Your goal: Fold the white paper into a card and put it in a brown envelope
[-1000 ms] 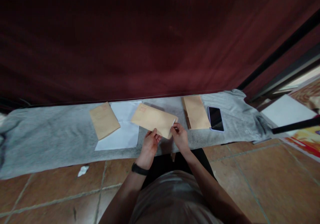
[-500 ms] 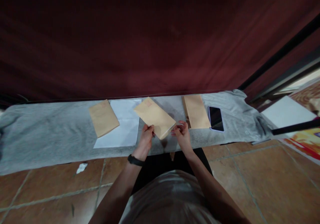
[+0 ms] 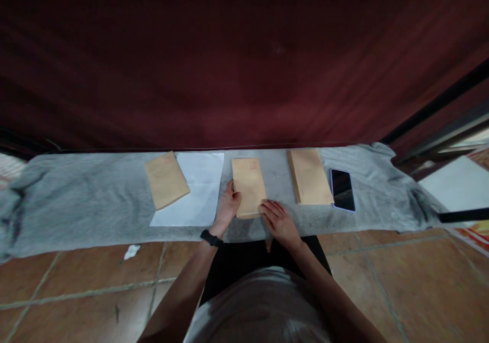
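Observation:
A brown paper envelope (image 3: 249, 182) with faint red print at its top right lies on the grey cloth, straight in front of me. My left hand (image 3: 229, 203) grips its left edge, thumb on top and fingers at the side. My right hand (image 3: 280, 223) lies with fingers stretched out, their tips touching the envelope's lower right corner. To the left, another brown envelope (image 3: 166, 180) partly covers sheets of white paper (image 3: 200, 190). On the right is a thick stack of brown envelopes (image 3: 311, 177).
A phone (image 3: 343, 190) with a purple edge lies beside the stack. Grey cloth (image 3: 95, 195) covers the long narrow surface, and a dark red curtain (image 3: 244, 78) hangs behind it. A white scrap (image 3: 132, 252) is on the tiled floor (image 3: 367, 282).
The envelope, tilted and raised in my left hand before, now lies flat and upright on the cloth. My right hand has gone from curled fingers beside its corner to stretched fingers touching it.

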A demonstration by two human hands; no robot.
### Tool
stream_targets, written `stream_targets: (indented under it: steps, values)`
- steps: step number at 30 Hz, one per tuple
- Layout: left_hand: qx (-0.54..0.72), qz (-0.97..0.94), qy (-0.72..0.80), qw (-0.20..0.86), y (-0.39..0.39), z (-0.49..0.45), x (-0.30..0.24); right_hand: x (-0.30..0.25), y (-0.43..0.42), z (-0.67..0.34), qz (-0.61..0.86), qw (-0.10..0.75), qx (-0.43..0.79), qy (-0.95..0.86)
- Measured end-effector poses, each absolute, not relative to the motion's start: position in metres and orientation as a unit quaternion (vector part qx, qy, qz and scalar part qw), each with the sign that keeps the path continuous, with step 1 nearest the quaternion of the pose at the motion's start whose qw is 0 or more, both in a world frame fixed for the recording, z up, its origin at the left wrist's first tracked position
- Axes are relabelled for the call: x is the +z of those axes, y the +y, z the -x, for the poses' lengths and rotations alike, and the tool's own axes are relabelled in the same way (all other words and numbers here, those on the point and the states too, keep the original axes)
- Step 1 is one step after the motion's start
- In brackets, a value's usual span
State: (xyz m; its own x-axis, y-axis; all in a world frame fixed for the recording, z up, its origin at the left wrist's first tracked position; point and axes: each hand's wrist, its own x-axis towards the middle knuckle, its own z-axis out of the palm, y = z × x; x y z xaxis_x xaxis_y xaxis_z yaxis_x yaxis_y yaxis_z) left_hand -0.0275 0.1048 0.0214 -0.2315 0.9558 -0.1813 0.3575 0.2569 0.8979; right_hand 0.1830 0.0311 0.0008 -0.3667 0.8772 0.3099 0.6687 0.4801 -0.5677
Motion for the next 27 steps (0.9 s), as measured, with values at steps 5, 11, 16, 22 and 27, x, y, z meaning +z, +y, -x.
stream_targets:
  steps: [5,11,16,22,27]
  values:
    - [0.295,-0.682,0.654,0.141,0.103,0.015,0.028,0.003,0.029,-0.18,0.487,0.281,0.171,-0.809]
    - [0.21,-0.802,0.551,0.096,0.162,-0.015,0.018,0.009,0.029,-0.18,0.489,0.276,0.178,-0.808]
    - [0.117,-0.83,0.538,0.087,0.197,-0.013,0.007,0.006,0.029,-0.18,0.494,0.278,0.168,-0.807]
    - [0.066,-0.868,0.49,0.051,0.179,-0.006,0.003,0.004,0.029,-0.18,0.494,0.269,0.147,-0.814]
    - [0.068,-0.895,0.436,0.059,0.149,0.003,0.0,0.002,0.029,-0.181,0.492,0.268,0.133,-0.817]
